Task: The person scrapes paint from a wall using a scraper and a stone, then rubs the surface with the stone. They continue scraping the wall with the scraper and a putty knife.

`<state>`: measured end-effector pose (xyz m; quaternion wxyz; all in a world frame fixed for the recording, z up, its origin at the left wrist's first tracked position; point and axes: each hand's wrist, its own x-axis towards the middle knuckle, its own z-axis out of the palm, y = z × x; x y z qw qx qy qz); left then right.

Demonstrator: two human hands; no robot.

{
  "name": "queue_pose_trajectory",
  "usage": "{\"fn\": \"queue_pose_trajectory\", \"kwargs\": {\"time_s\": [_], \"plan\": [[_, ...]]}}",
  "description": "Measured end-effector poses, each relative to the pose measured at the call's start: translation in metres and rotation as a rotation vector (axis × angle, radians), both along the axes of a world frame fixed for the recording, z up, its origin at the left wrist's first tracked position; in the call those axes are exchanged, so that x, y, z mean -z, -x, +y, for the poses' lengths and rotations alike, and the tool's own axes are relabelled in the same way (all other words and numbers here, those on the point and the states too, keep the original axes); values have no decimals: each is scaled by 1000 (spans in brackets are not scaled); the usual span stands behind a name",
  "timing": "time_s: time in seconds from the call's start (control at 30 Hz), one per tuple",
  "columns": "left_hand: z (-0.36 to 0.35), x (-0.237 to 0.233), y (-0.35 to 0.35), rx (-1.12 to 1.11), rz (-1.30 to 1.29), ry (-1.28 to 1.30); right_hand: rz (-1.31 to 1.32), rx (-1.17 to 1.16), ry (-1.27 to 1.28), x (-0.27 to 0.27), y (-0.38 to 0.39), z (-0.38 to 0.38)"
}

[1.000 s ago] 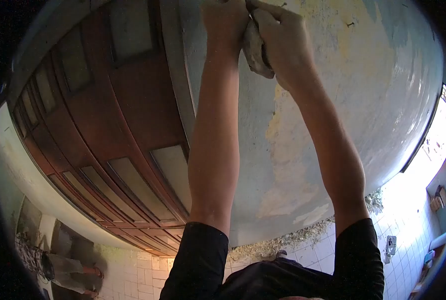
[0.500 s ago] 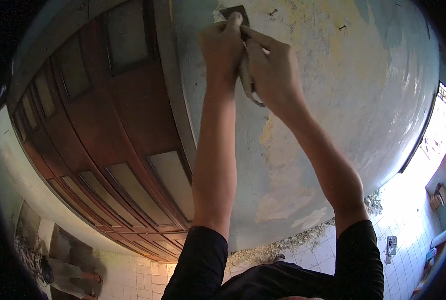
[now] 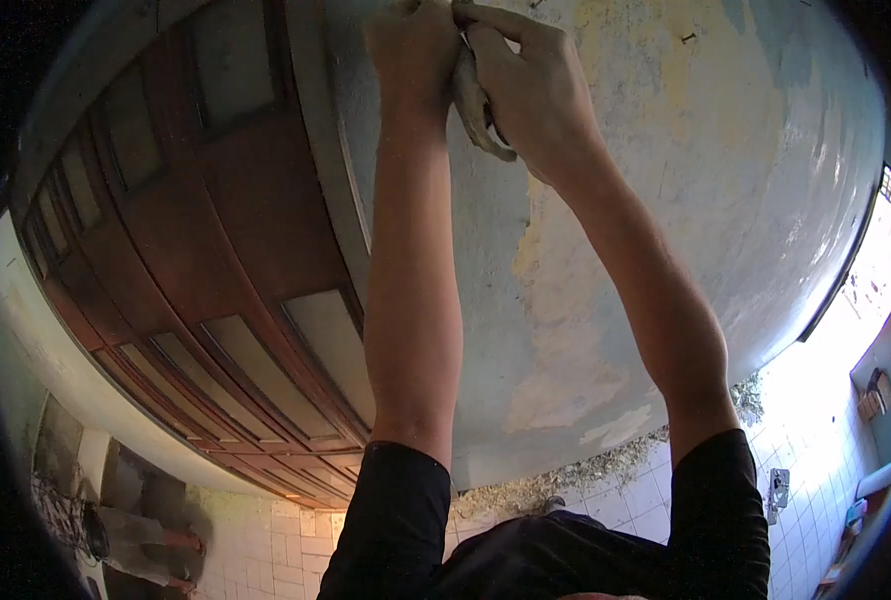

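- Head view: right hand (image 3: 536, 95) has fingers curled round a pale tool (image 3: 472, 105) before the patchy wall (image 3: 666, 200).
- Left hand (image 3: 416, 55) adjoins it; fingertips cropped, cannot tell their grip.
- Likely scraping; the next stroke seemingly calls for steady pressure.

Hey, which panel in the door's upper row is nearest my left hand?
The rightmost upper panel, level with your left hand in the picture; the other upper panels sit farther left and lower.
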<state>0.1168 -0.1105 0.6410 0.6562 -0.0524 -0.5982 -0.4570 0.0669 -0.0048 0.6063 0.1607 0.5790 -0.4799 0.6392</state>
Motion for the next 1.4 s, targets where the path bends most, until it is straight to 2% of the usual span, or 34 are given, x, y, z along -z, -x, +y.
{"fn": "queue_pose_trajectory", "kwargs": {"time_s": [0.07,0.17,0.2,0.27,0.3,0.37,0.47,0.57,0.6,0.73,0.8,0.87,0.9,0.93,0.97,1.0,1.03,1.1,1.17,1.27,1.33,1.37,1.4], "plan": [[0,18,-3,-375,-118,-21,80,83,54,19,-1,4],[-7,29,-1,-375,-93,-42,42,94,59,28,-6,-4],[-29,21,4,-376,-87,-44,47,93,58,19,-5,-7],[-87,-8,11,-1147,-49,706,71,47,99,-7,-5,-12],[-56,-6,3,-1145,-57,708,64,46,97,-9,-7,-9],[39,-4,-28,-224,-48,-87,117,82,95,-7,-12,-5],[-4,21,-8,-232,-133,-68,15,70,35,20,-14,3],[19,5,-15,-160,-23,-136,62,93,112,10,-13,-10],[23,-6,-19,-224,41,-13,61,94,115,4,-14,-11],[27,-11,-28,-118,-59,-108,135,103,233,1,-6,-26],[4,-4,-11,-187,-4,-96,145,106,294,7,-3,-23],[-3,-12,-10,-245,37,-62,-95,-128,79,-3,-10,-4],[-8,-16,-5,-295,50,-37,-89,-131,91,-8,-10,-9],[-33,-19,0,-291,46,-34,41,-25,171,-8,-8,-19],[-75,-23,-1,-775,-26,415,168,81,238,-5,-7,-24],[-97,-22,-2,-1245,-102,879,165,83,228,-3,-5,-20],[-73,-15,-1,-1243,-112,874,92,17,184,-1,-1,-13],[-1,-10,-2,-371,33,-66,24,-58,146,-2,5,-10],[-15,-3,0,-426,-26,-35,215,132,131,-3,20,-14],[-10,12,-10,-555,-46,8,230,173,44,-8,39,-14],[-2,21,-11,-653,68,49,234,153,35,-6,57,-17],[4,25,-13,-652,67,50,239,137,16,-5,66,-19],[12,26,-19,-748,12,55,240,136,17,-5,78,-26]]}}
